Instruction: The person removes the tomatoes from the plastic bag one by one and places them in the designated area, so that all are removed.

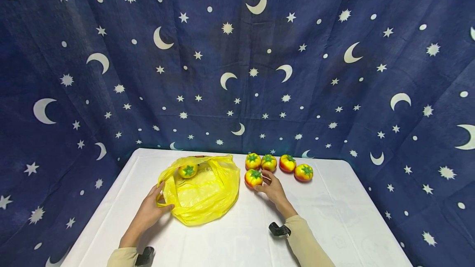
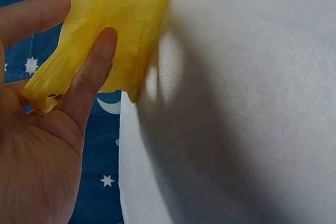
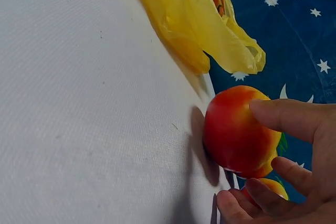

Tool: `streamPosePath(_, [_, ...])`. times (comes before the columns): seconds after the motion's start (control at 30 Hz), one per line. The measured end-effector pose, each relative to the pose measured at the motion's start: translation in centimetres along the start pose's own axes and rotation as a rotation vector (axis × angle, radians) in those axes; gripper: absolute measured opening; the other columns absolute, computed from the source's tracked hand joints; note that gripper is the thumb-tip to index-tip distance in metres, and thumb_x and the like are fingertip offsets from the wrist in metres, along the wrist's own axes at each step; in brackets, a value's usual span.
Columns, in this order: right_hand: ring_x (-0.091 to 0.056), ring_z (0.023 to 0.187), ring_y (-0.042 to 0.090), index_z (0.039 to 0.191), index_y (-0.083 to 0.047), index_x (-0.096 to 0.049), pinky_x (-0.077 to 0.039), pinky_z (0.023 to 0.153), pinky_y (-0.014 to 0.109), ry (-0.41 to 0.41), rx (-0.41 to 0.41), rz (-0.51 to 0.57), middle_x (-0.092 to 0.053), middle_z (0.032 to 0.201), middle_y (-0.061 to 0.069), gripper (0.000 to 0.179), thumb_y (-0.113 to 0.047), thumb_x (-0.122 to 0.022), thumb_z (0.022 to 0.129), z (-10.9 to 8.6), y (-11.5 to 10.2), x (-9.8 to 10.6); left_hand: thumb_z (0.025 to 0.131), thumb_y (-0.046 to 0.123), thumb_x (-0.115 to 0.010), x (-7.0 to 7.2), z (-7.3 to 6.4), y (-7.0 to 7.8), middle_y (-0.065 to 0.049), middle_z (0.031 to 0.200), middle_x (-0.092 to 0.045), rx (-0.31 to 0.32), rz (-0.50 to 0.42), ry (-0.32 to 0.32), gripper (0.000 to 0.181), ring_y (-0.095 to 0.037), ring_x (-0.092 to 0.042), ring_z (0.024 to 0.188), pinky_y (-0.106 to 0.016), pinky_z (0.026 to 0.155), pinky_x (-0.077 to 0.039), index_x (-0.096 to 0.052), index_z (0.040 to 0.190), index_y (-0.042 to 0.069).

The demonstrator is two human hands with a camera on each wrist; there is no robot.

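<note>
A yellow plastic bag lies with its mouth spread wide, and one red-and-yellow toy tomato with a green leafy top sits inside it. My left hand holds the bag's left edge; in the left wrist view the thin plastic runs between thumb and fingers. On the right, my right hand is at another toy tomato standing on the table. The right wrist view has the thumb against this tomato, the other fingers loosely bent beside it.
Several more toy tomatoes stand in a loose row behind and right of the right hand, among them a toy tomato at the right end. A white cloth covers the table. Behind it hangs a dark blue curtain with moons and stars.
</note>
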State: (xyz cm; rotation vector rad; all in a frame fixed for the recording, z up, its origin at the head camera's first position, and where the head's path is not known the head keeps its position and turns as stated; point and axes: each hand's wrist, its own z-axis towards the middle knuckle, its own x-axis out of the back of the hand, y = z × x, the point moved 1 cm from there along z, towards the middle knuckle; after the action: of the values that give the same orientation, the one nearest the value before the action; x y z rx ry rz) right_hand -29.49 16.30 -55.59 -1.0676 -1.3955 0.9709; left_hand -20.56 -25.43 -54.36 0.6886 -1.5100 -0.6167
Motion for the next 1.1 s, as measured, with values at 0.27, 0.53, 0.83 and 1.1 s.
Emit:
streamPosePath(0.27, [-0.047,0.135,0.04,0.141,-0.007,-0.051,-0.04,0.112,0.052,0.017,-0.011,-0.038,-0.048,0.147,0.022,0.069,-0.005,-0.078,0.078,0.1,0.3,0.5,0.082,0.022,-0.076,0.0,0.0,-0.2,-0.024,0.16,-0.019,0.0,-0.009,-0.004,0.096,-0.047,-0.032,0.142,-0.062,0.116,-0.026,-0.018,0.155,-0.001])
streamPosePath(0.53, [-0.045,0.139,0.037,0.141,-0.008,-0.051,-0.045,0.108,0.051,0.04,-0.005,-0.052,-0.048,0.149,0.017,0.063,-0.012,-0.075,0.083,-0.7,-1.1,1.0,0.082,0.021,-0.077,0.0,0.1,-0.3,-0.026,0.159,-0.02,-0.024,-0.007,0.006,0.097,-0.048,-0.03,0.142,-0.062,0.116,-0.026,-0.018,0.155,-0.002])
streamPosePath(0.83, [-0.045,0.138,0.035,0.141,-0.006,-0.05,-0.039,0.114,0.049,0.041,0.083,0.017,-0.051,0.145,0.02,0.061,-0.012,-0.073,0.085,-1.6,-4.0,1.1,0.081,0.021,-0.078,0.1,0.1,-0.2,-0.028,0.159,-0.019,-0.046,-0.015,0.013,0.097,-0.05,-0.026,0.143,-0.063,0.116,-0.025,-0.019,0.154,-0.005])
streamPosePath(1.1, [-0.046,0.135,0.035,0.141,-0.013,-0.052,-0.039,0.115,0.047,0.042,0.102,-0.004,-0.049,0.145,0.017,0.059,-0.015,-0.073,0.086,-2.8,-6.6,0.4,0.081,0.021,-0.077,0.1,0.0,-0.2,-0.026,0.158,-0.022,-0.057,-0.014,0.019,0.097,-0.048,-0.036,0.138,-0.063,0.115,-0.028,-0.019,0.154,-0.004])
